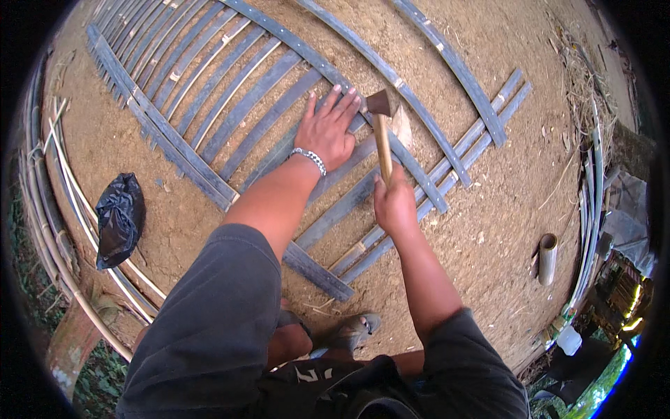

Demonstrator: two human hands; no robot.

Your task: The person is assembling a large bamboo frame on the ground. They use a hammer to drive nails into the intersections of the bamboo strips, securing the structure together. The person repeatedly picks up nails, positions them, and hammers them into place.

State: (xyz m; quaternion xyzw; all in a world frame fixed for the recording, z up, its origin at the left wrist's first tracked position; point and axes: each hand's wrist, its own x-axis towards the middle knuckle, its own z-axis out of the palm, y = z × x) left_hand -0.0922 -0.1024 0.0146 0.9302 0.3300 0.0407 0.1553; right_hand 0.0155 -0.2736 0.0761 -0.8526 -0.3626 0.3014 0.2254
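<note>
My left hand lies with fingers stretched over a long dark bamboo rail and the slats beneath it, a bracelet on its wrist. My right hand is wrapped round the wooden handle of a small hatchet. The hatchet's brown metal head flares to the right. Its narrow end is over the rail, just right of my left fingertips; whether it touches cannot be made out. Several dark bamboo slats lie crosswise between that rail and a nearer rail, forming a panel on the ground.
Two more bamboo strips lie beyond the panel, with crosswise poles under their ends. A black plastic bag is at left, near bundled poles. On the right stand a bamboo tube and more long strips.
</note>
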